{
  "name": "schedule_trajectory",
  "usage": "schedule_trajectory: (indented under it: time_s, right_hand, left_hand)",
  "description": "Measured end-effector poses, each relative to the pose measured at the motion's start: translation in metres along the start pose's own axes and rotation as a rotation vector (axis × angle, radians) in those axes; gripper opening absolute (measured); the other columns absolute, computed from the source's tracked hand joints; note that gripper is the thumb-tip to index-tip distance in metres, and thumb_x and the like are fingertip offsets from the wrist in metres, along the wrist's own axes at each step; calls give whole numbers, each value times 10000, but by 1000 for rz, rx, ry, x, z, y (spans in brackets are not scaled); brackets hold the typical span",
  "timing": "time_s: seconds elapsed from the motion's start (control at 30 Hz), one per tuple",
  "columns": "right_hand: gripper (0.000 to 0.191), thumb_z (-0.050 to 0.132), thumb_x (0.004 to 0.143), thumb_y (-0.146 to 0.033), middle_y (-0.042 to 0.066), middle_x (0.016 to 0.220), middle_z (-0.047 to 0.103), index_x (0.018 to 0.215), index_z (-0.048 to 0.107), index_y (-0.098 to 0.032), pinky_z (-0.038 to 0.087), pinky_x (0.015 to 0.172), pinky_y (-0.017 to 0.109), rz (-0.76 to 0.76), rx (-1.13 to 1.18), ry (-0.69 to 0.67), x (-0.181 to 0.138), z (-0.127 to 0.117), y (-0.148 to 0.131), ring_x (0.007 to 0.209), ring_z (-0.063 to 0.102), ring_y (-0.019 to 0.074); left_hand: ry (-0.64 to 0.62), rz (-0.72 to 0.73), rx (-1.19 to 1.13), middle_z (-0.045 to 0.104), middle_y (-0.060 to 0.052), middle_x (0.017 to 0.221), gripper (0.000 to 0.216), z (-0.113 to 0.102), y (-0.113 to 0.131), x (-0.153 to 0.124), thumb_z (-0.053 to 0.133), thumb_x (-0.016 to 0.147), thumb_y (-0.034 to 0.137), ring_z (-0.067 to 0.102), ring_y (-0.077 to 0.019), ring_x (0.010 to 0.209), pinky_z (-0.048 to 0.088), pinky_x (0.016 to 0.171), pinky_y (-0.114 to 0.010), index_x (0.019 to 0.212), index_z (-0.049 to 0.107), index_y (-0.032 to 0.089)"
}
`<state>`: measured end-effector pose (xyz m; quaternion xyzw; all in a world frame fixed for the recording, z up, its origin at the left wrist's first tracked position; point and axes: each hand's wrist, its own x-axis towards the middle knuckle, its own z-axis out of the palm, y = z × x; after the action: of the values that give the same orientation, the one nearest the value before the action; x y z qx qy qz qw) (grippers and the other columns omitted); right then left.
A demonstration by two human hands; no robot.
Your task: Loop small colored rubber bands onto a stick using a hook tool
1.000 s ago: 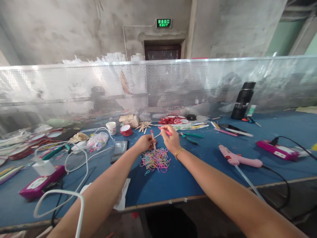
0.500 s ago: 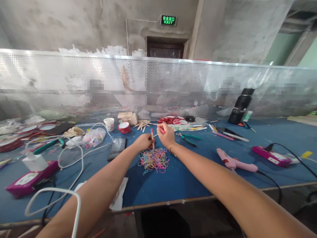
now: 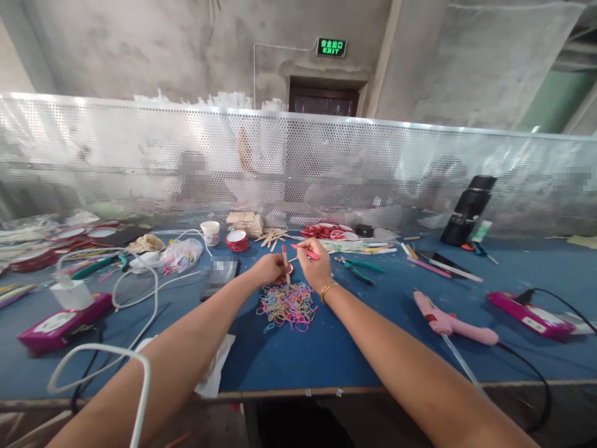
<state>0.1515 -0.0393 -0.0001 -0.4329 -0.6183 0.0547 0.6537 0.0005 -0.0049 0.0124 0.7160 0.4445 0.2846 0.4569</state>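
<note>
Clutter covers the blue table [image 3: 326,354], which is backed along its far edge by a perforated screen [image 3: 140,162]. Toward the right edge lies a pink glue gun [image 3: 448,323], well apart from both hands. Near the table's middle, a loose pile of coloured rubber bands [image 3: 286,306] sits just in front of the hands. The left hand [image 3: 270,269] is closed around an upright pink stick [image 3: 284,255], whose lower end is at the far side of the pile. The right hand [image 3: 317,266], just beside it, pinches a slanted pink stick [image 3: 304,250] that points toward the upright one; whether the two touch is too small to tell. The work looks early. Two sticks are in hand and no band shows on them, while the pile and the bare wooden sticks [image 3: 270,236] by the far edge lie untouched.
</note>
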Motion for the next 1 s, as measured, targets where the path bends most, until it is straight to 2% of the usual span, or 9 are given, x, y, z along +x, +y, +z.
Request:
schedule_trajectory:
  time_s: [0.17,0.33,0.7,1.0]
  right_hand:
    - [198,522,858,-333,-12,676,624,704,543,-210,441,702,273,24,-3,28,2,-1,-4,674,586,153]
    - [149,531,847,-296,-16,671,636,725,549,-211,447,685,264,33,60,-10,3,0,-4,664,610,151]
    - [135,537,822,-276,-17,642,609,703,540,-214,437,623,252,3,48,-58,-1,4,-2,609,571,142]
    - [149,528,833,-280,-15,644,618,700,543,-215,437,641,257,-12,-12,-35,1,1,2,617,577,145]
  left_hand:
    - [8,-17,5,612,26,565,148,1,3,-3,710,753,231,567,-93,475,442,469,-178,728,580,166]
    - [-15,-35,13,616,31,580,140,1,3,-3,701,761,245,577,-94,495,469,509,-190,771,590,162]
    - [-23,-29,-6,616,28,565,135,0,-2,0,691,756,235,584,-101,485,490,532,-209,786,582,162]
    - [-19,-37,-14,613,26,566,117,1,1,-2,684,765,205,583,-107,480,487,515,-214,768,574,165]
